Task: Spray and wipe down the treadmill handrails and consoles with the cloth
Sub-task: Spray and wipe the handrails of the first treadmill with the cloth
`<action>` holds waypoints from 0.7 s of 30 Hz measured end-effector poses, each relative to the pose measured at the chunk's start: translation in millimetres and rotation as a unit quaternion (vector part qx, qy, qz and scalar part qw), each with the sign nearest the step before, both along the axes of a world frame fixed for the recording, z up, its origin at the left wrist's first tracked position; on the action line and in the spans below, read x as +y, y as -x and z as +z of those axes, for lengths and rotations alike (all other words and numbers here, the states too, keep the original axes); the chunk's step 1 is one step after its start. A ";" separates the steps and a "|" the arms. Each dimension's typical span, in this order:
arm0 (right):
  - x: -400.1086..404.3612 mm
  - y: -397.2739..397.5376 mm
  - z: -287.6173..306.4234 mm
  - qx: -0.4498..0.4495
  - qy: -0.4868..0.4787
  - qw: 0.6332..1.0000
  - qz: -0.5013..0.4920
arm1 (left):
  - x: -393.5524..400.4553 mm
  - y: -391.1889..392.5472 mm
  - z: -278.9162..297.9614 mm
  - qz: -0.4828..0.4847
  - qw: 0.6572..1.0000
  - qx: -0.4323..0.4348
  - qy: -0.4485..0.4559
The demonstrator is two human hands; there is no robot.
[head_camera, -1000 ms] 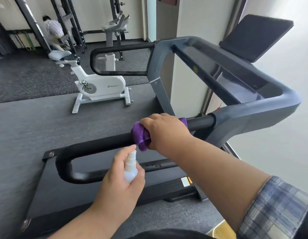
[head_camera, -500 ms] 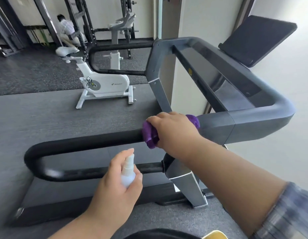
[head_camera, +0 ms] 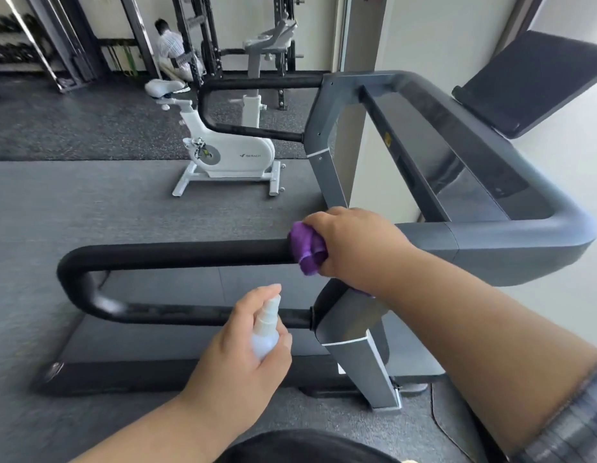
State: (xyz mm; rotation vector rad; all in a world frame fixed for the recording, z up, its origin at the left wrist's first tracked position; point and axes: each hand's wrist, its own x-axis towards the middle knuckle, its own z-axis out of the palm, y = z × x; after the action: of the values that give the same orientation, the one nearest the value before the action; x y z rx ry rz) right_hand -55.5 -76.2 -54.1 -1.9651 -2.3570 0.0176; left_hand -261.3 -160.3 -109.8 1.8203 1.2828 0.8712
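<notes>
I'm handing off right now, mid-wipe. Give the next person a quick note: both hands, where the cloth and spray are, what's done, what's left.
Right hand: clamps the purple cloth on the near handrail, at its console end.
Left hand: holds the spray bottle upright, below the rail, a finger on the nozzle.
Done: cannot tell from this view how much is already wiped.
Left, as far as I can judge: far handrail, console frame, screen.
</notes>
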 end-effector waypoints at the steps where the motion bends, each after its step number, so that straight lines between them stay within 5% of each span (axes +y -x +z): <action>1: -1.3 -3.3 1.8 0.000 0.011 1.000 -0.005 | -0.3 1.6 -0.5 0.011 1.000 0.000 -0.003; 8: 32.9 1.9 43.4 0.254 0.002 0.964 -0.072 | -5.0 15.5 1.9 0.042 0.999 0.004 0.004; 11: 43.6 3.9 43.1 0.175 -0.039 0.983 -0.026 | -7.2 21.2 0.4 0.043 0.999 -0.004 0.019; 16: 26.7 -3.0 41.6 0.057 0.174 0.982 -0.046 | -8.2 27.2 -3.8 0.039 0.999 0.003 0.004; 21: 10.4 2.3 35.3 -0.050 0.141 0.989 -0.013 | -6.1 29.9 -6.2 0.040 0.999 0.007 0.001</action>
State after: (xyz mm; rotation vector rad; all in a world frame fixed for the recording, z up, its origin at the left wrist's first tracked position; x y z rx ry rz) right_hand -57.9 -65.7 -18.8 -2.1654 -2.5106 0.2738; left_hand -291.3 -166.3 -116.0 1.7881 1.3728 0.9008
